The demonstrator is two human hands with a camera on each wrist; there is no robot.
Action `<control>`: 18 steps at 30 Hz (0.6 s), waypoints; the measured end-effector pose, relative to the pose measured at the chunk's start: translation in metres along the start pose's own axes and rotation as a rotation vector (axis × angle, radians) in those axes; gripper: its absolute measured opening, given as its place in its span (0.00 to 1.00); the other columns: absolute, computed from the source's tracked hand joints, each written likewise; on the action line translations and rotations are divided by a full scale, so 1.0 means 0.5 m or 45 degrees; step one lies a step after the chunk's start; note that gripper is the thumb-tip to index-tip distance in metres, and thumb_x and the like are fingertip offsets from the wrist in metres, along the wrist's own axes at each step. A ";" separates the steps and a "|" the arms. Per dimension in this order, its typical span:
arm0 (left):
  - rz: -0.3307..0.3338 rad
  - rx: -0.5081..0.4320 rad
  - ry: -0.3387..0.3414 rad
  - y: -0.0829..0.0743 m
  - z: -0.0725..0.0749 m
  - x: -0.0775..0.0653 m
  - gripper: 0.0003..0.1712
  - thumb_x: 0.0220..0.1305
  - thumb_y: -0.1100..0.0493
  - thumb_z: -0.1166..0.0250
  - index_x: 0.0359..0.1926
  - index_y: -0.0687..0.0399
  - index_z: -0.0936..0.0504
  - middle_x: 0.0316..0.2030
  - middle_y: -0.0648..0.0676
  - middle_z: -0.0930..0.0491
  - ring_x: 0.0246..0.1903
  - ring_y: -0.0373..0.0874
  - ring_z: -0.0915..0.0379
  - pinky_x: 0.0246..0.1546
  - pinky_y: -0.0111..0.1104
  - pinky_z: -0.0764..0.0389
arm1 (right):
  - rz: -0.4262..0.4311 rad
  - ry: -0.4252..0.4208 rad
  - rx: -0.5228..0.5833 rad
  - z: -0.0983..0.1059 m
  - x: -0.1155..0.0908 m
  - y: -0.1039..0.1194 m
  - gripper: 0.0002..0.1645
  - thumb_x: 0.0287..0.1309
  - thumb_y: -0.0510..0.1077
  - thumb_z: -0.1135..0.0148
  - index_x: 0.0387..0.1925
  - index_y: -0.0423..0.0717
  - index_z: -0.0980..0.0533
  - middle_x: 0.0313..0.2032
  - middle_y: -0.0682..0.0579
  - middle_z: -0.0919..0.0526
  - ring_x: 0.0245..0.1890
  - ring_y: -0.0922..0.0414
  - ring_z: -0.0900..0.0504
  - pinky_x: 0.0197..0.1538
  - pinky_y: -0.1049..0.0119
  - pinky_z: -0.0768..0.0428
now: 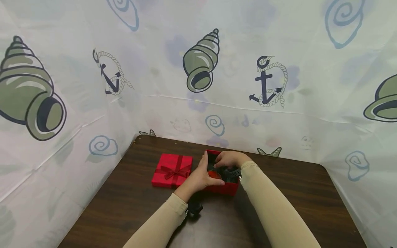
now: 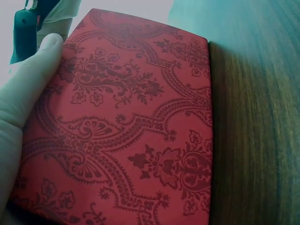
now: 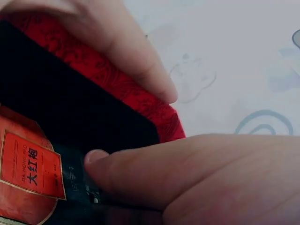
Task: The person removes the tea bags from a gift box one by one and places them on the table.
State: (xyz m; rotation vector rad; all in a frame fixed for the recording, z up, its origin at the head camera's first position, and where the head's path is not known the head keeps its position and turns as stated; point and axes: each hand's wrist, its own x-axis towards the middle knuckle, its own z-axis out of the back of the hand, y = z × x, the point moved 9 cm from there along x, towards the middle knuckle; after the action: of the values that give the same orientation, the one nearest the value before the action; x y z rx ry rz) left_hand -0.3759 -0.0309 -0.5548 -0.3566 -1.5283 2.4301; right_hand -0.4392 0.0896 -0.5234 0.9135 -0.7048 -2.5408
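A red patterned gift box (image 1: pixel 227 188) stands uncovered, its dark inside showing. My left hand (image 1: pixel 198 177) holds it at the left, with fingers along the side and the thumb across the near wall. That thumb (image 2: pixel 35 77) lies at the upper edge of the box wall (image 2: pixel 131 112) in the left wrist view. Inside the box lies a dark tea packet (image 3: pixel 30 164) with an orange label reading "Da Hong Pao". My right hand (image 1: pixel 231 159) reaches in over the far side, fingers bent down, a fingertip at the packet's dark end. The rest of its grip is hidden.
Left of the box lies the red lid (image 1: pixel 162 177) with a dark red ribbon bow (image 1: pixel 175 172). Both stand on a brown wooden table (image 1: pixel 297 193). A white patterned cloth (image 1: pixel 232 120) hangs behind the table's far edge. Black wrist devices (image 1: pixel 194 208) sit at both cuffs.
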 end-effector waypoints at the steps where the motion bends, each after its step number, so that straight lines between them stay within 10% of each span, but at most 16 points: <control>1: 0.000 -0.003 0.003 0.000 -0.001 0.001 0.86 0.54 0.38 0.14 0.89 0.38 0.76 0.90 0.58 0.68 0.88 0.64 0.63 0.81 0.64 0.40 | 0.005 -0.002 0.004 -0.001 0.001 -0.001 0.29 0.76 0.52 0.34 0.69 0.40 0.19 0.69 0.42 0.18 0.68 0.44 0.18 0.67 0.44 0.15; 18: 0.002 0.014 -0.019 -0.001 0.002 0.000 0.87 0.52 0.34 0.15 0.89 0.36 0.74 0.90 0.58 0.65 0.87 0.65 0.58 0.80 0.64 0.36 | 0.206 0.047 0.286 -0.004 -0.001 0.004 0.17 0.73 0.39 0.33 0.59 0.41 0.14 0.55 0.47 0.10 0.51 0.52 0.11 0.61 0.47 0.11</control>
State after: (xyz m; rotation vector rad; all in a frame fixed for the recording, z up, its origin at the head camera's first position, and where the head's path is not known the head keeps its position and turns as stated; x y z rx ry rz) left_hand -0.3761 -0.0317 -0.5539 -0.3381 -1.5204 2.4474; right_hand -0.4374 0.0876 -0.5235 0.9304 -1.0245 -2.3312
